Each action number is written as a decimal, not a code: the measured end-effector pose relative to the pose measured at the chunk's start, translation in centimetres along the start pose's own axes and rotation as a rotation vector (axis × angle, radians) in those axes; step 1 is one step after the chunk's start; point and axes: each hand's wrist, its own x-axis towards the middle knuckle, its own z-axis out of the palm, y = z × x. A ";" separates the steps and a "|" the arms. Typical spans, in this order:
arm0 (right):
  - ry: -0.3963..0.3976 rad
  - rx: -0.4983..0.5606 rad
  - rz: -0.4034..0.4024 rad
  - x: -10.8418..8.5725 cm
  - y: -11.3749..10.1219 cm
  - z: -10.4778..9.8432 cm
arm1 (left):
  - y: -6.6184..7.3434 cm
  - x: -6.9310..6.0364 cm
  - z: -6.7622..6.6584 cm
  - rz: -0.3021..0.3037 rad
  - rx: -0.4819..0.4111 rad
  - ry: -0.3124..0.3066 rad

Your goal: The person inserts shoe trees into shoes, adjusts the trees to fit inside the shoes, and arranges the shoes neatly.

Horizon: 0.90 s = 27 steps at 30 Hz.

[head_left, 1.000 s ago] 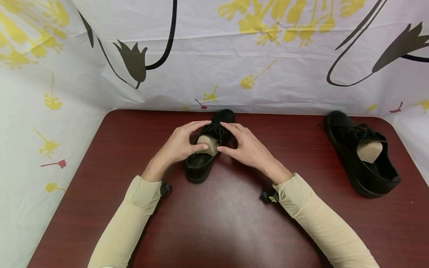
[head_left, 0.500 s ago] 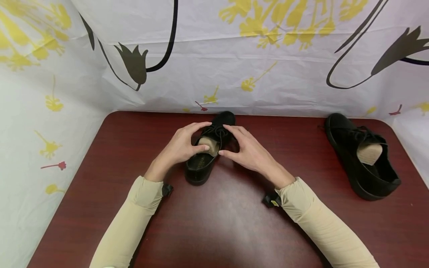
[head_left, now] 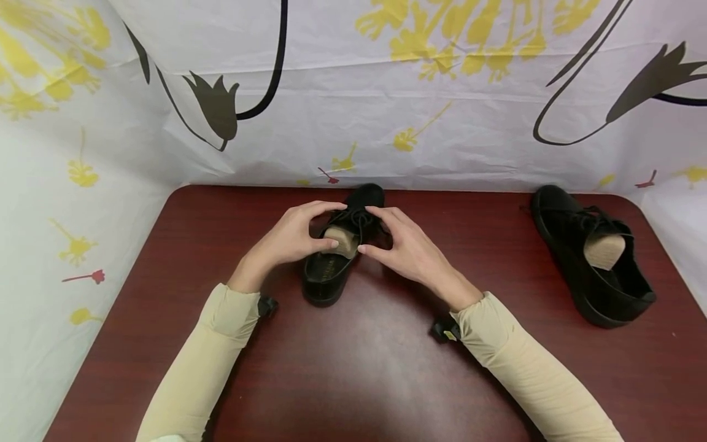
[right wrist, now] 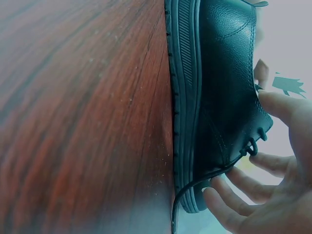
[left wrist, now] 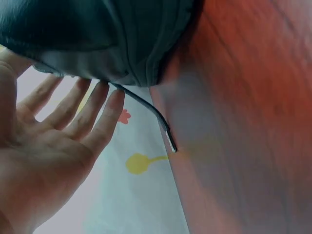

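Note:
A black lace-up shoe (head_left: 323, 288) lies sole down on the table, its toe toward the back. A beige block-like insert (head_left: 347, 241) fills part of its opening. My left hand (head_left: 289, 236) is at its left side, thumb over the insert and fingertips by the laces (head_left: 361, 216). On the other side my right hand (head_left: 409, 248) has its thumb at the opening's edge and its fingertips near the laces. In the left wrist view, fairly straight fingers (left wrist: 100, 117) meet the shoe beside a dangling lace end (left wrist: 155, 113). The right wrist view shows fingertips by the eyelets and lace (right wrist: 209, 174).
A second black lace-up shoe (head_left: 574, 270), also with a beige insert (head_left: 604, 250), stands at the right of the dark red wood-grain table (head_left: 353, 368). White sheeting (head_left: 331, 123) with printed flowers rises behind the table and along its sides.

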 end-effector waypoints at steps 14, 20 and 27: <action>0.015 -0.026 0.029 0.5 -0.5 0.2 | -0.9 0.7 -1.4 0.022 -0.122 -0.152; 0.017 -0.025 0.053 0.4 -0.8 0.1 | -1.0 0.8 -1.2 0.016 -0.128 -0.151; 0.007 -0.008 0.059 0.3 -0.8 0.2 | -1.2 0.7 -1.0 0.020 -0.129 -0.143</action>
